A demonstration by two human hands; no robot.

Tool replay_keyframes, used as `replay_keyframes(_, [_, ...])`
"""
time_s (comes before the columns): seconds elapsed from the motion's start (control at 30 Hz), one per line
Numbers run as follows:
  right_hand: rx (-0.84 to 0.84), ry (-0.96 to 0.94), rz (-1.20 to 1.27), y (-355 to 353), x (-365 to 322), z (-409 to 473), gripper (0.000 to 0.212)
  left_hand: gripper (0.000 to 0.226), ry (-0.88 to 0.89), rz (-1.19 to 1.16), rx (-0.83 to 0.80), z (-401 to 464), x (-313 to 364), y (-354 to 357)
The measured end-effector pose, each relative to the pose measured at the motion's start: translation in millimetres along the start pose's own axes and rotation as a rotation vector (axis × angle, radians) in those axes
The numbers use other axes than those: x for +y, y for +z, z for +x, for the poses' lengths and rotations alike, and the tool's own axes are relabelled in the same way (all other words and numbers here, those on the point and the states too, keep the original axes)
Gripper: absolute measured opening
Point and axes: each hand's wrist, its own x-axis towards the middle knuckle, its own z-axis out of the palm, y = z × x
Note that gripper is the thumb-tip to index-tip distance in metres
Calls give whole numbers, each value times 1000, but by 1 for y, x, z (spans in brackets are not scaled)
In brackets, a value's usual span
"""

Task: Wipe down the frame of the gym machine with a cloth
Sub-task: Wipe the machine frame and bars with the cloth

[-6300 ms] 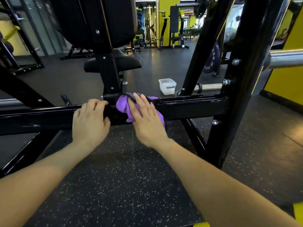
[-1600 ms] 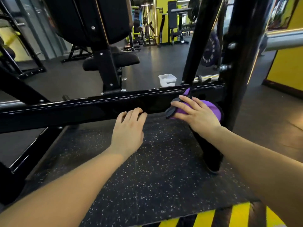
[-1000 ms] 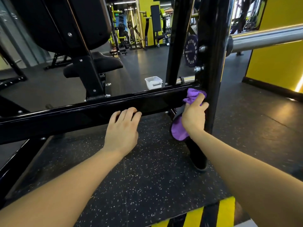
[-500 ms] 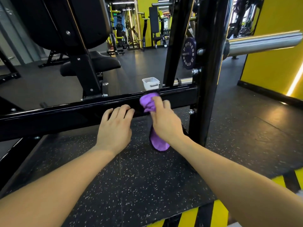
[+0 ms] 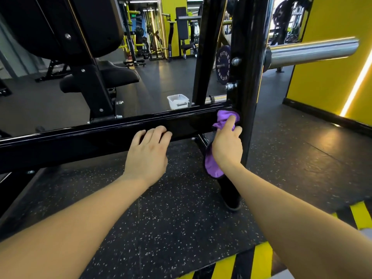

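the right hand [image 5: 227, 146] grips the purple cloth [image 5: 225, 119], pressing it where the black crossbar [image 5: 90, 137] meets the upright post [image 5: 247, 57], while the left hand [image 5: 148, 153] rests flat-fingered on the crossbar nearby.

Dark speckled rubber floor [image 5: 171, 214] spreads everywhere. Right of the white plastic tub [image 5: 178, 101] rises a yellow wall [image 5: 332, 77] with a glowing light strip [image 5: 356, 85]. Beyond the tub stand yellow and black machines [image 5: 141, 37]. Nearer me, yellow-black hazard stripes [image 5: 259, 258] edge the floor.
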Motion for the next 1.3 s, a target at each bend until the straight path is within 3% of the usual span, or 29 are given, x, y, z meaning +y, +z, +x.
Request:
replay_keyframes(0.1, [-132,44,-68,-2,3,-5,50,55,1,3,-10,-2,0,-1])
replay_keyframes(0.23, [-465,8,-269,-7,11,-25,46,55,-12,16,-77,-8,-2,-5])
replay_keyframes(0.53, [-492,29,-232,-14,11,-42,40,52,54,-145,-211,-18,6,2])
replay_keyframes(0.73, [-621,160,-129,-49,-3,-60,41,45,37,-365,-501,-14,18,-24])
replay_keyframes(0.83, [-636,219,-48,-86,-25,-61,43,40,-145,-647,-678,2,29,-52])
replay_keyframes(0.97, [-680,252,32,-141,-53,-60,50,36,-603,-1151,-866,32,53,-100])
replay_keyframes(1.03, [-719,239,91,-164,-65,-63,51,33,-753,-1293,-866,42,60,-120])
replay_keyframes(1.2, [-678,352,235,-264,-93,-53,48,9,-796,-1410,-896,89,83,-201])
replay_keyframes(1.3, [-620,441,263,-327,-109,-41,62,15,-729,-1419,-945,122,100,-259])
